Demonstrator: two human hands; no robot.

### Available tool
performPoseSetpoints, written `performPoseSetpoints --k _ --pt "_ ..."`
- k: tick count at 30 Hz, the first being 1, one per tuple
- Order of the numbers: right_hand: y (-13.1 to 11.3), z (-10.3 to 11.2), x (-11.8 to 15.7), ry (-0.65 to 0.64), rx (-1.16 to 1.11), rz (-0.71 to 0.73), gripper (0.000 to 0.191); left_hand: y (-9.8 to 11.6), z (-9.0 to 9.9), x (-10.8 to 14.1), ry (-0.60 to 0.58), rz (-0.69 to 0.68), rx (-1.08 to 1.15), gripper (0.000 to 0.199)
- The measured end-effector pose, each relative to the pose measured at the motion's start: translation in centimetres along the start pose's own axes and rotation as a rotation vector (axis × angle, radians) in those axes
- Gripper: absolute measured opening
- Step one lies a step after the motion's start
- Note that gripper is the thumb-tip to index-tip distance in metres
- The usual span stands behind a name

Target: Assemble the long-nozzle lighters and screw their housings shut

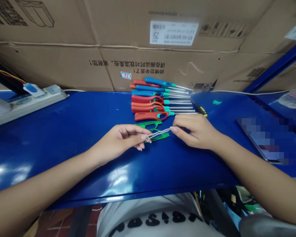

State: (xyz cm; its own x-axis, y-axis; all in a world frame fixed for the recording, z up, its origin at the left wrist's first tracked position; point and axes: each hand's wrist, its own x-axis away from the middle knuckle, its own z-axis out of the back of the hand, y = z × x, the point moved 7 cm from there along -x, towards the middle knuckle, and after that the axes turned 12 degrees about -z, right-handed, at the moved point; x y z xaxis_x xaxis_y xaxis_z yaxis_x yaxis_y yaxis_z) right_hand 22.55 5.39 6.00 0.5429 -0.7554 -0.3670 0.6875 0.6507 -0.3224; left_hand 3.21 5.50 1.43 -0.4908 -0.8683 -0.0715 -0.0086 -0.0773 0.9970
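1 thin pale strand (160,133) is held above 2 green plastic pieces (166,136) on the blue table (128,174). Its left end is pinched between thumb and fingers of the left hand (128,136); its right end is gripped by the right hand (196,131), thumb and forefinger closed, other fingers curled. Behind, red, orange and blue lighters (148,116) are lined up, rods pointed right.

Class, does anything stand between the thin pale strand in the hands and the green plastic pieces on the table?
No other object visibly does. The pale strand runs between the left hand and right hand, crossing in front of the green pieces in this view; the left hand partly hides them.
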Motion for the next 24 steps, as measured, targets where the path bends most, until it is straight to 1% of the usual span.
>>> performPoseSetpoints --k 5,8,11,13,15,19,24 --pt "0.1 -0.2 -0.1 -0.047 -0.005 0.012 0.033 0.7 1.0 0.0 0.054 -0.200 -0.191 0.020" --pt "0.3 -0.4 -0.1 -0.118 -0.007 0.008 0.028 1.5 1.5 0.2 0.093 -0.332 -0.426 0.018" --pt "0.8 -0.9 0.1 -0.228 -0.027 -0.040 0.025 2.7 1.0 0.4 0.040 -0.497 -0.738 0.015" --pt "1.2 -1.1 0.2 -0.277 -0.044 -0.074 0.023 3.2 0.5 0.7 -0.014 -0.582 -0.869 0.015" --pt "1.5 -1.3 0.3 -0.307 -0.065 -0.095 0.022 3.3 0.3 0.8 -0.036 -0.624 -0.928 0.016" --pt "1.8 -1.4 0.3 -0.334 -0.120 -0.112 0.020 3.2 0.3 0.8 -0.039 -0.652 -0.965 0.017" --pt "2.2 -1.5 0.3 -0.344 -0.123 -0.117 0.016 2.8 0.3 0.7 -0.054 -0.645 -0.973 0.018"
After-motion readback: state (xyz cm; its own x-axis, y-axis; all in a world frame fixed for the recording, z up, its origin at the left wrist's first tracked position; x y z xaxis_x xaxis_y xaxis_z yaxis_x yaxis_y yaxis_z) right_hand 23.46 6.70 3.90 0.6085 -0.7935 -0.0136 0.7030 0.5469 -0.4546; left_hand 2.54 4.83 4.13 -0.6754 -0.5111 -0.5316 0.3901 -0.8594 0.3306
